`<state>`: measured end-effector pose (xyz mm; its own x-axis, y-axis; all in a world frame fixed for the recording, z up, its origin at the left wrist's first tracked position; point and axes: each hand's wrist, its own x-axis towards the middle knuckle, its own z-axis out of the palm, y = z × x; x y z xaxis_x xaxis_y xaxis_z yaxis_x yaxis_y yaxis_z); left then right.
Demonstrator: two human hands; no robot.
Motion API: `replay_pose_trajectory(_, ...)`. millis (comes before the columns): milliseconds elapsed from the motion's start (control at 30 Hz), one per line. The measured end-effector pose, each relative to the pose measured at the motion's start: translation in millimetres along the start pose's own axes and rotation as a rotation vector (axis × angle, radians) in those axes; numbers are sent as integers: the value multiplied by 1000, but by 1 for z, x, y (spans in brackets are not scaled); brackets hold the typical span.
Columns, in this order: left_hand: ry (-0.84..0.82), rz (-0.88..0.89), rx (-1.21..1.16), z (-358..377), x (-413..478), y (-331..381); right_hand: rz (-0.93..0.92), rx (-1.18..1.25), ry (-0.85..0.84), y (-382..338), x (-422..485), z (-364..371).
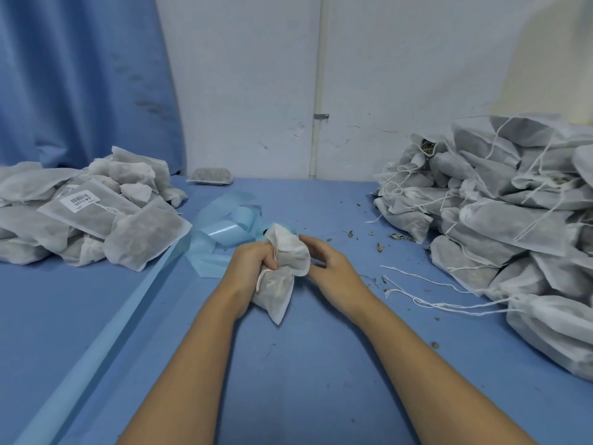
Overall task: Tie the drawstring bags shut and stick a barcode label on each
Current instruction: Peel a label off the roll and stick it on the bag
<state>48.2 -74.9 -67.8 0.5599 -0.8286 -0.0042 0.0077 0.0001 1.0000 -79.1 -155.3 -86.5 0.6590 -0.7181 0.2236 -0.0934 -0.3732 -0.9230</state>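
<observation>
I see L hand (253,261) grip curled round drawstring bag (279,293) neck, R hand (330,268) pinching its top, over blue surface (288,364); white wall (240,91), blue curtain (80,75) behind.

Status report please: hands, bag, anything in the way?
Left hand grips bag neck. Right hand pinches its top edge. No label visible on it. Nothing blocking; backing strip lies just behind.

Small packing workshop: blue table (321,364) w/ bag pile (134,239) left, one w/ barcode label (80,200); bigger pile (497,226) right, strings loose; label backing strip (221,232) mid-table, leaf crumbs (401,236), scuffed wall (240,91), curtain (80,75) far left.
</observation>
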Motion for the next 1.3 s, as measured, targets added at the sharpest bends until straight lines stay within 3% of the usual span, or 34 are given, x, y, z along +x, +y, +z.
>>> replay_pose_trajectory(167, 281, 156, 152, -11, 6, -5, -168, -458, 8, 5, -1, 4)
replay_pose_trajectory(267, 484, 188, 184, -16, 13, -12, -175, -506, 3, 7, 3, 8)
replay_pose_trajectory(367, 542, 201, 224, -18, 18, -16, -133, -494, 35, 5, 12, 11)
replay_pose_trajectory(667, 523, 189, 179, -18, 21, -18, -55, -612, -7, -4, 39, 17)
replay_pose_trajectory(833, 352, 203, 78, -10, 17, -13, -32, -768, 126, -7, 37, 11)
replay_pose_trajectory(1100, 196, 290, -31, -6, 9, -7, -138, -690, 311, -6, 26, 15)
replay_pose_trajectory(1300, 26, 310, 222, 1, 4, -10, -151, -538, 311, 0, 16, 7)
